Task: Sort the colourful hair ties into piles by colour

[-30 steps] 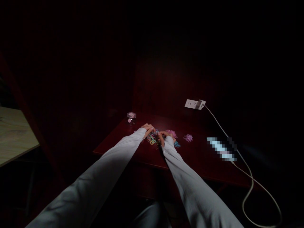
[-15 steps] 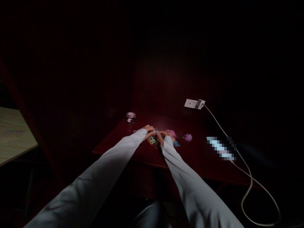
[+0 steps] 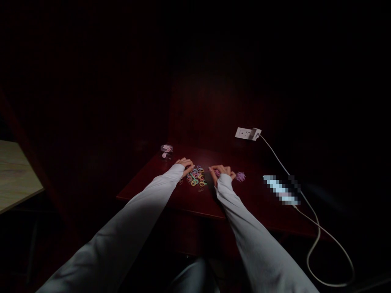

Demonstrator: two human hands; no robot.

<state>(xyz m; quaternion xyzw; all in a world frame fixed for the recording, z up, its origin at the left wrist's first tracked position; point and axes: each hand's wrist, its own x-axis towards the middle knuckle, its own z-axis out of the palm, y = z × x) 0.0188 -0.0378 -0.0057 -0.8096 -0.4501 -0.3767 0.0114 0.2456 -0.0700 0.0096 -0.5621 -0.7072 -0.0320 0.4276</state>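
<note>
A loose heap of small hair ties (image 3: pixel 197 177) in several colours lies on the dark red table. At its upper left edge is my left hand (image 3: pixel 185 165), thumb and forefinger closed together at their tips; anything between them is too small to make out. To the right of the heap, my right hand (image 3: pixel 222 171) is curled, its thumb and forefinger tips meeting in a pinch. What this pinch holds, if anything, does not show. Under and behind my right hand, a pink bunch (image 3: pixel 217 173) is mostly covered. A purple bunch (image 3: pixel 240 176) lies just right of it.
A clear round container (image 3: pixel 166 149) with pink pieces stands at the table's back left. On the right lies a blurred-out bright device (image 3: pixel 279 189), with a white cable (image 3: pixel 317 228) running to a wall socket (image 3: pixel 244 133). A pale wooden surface (image 3: pixel 18 175) is at far left.
My hands have drawn apart from above the heap, the left one leftward and the right one rightward over the pink bunch. More of the coloured heap now shows between them.
</note>
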